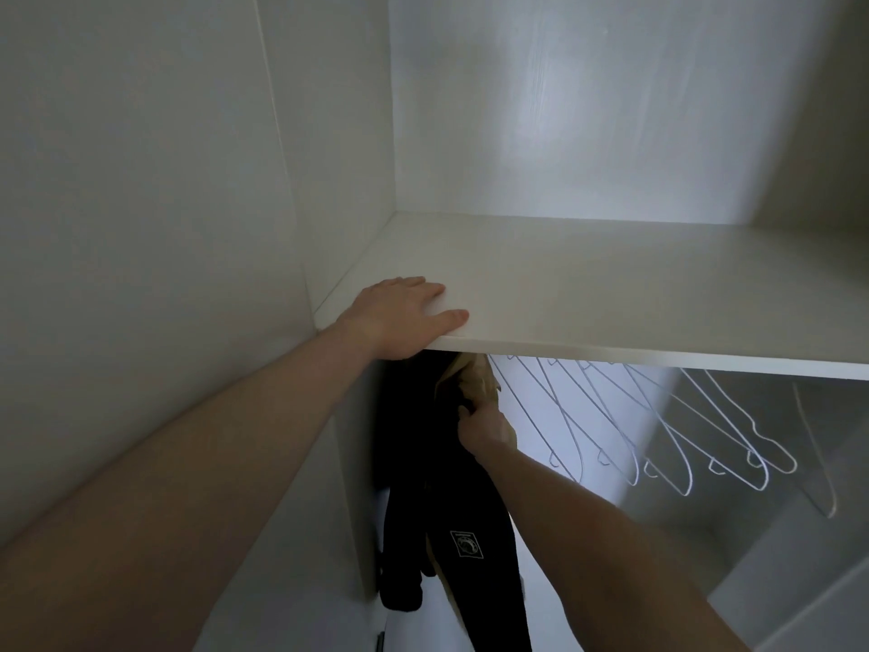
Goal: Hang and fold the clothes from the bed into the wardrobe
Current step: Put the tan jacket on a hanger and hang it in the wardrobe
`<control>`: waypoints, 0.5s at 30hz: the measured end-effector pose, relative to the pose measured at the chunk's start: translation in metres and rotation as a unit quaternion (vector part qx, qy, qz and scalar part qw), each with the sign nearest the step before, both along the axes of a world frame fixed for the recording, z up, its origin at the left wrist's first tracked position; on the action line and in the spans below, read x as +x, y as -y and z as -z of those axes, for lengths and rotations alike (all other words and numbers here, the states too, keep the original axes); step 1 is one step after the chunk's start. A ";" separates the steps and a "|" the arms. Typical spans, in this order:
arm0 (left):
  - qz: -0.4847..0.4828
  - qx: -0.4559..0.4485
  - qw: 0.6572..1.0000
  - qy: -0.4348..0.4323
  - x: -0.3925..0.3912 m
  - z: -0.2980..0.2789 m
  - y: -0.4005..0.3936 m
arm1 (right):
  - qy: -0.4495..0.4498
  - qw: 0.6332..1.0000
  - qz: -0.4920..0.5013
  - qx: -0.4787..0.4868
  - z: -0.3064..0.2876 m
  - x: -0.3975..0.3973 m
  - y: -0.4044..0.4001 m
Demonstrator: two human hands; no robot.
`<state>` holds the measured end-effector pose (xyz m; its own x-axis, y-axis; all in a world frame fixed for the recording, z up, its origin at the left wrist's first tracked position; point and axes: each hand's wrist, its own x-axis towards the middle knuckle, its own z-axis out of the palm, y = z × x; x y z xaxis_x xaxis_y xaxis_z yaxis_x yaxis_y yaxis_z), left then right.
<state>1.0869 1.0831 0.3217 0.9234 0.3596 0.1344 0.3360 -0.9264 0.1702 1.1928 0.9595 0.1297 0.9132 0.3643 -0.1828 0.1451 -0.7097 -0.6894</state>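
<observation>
Two hands busy: left hand (404,317) flat, fingers straight, pressing on the wardrobe shelf (611,294); right hand (484,428) pinching what looks like a tan garment (470,378) beside the hung black hoodie (451,510). Risk: hook misses the hidden rail under the shelf, garment drops. Empty wire hangers (658,440) hang near, could snag.

Left hand (404,317) flat on shelf (611,294) edge, fingers straight, arm extended. Right hand (484,428) below shelf, fingers curled, gripping garment (423,510).
</observation>
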 end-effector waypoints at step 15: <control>0.001 0.002 1.000 -0.013 -0.001 -0.001 0.001 | 0.020 0.999 -0.033 0.028 0.044 -0.042 0.050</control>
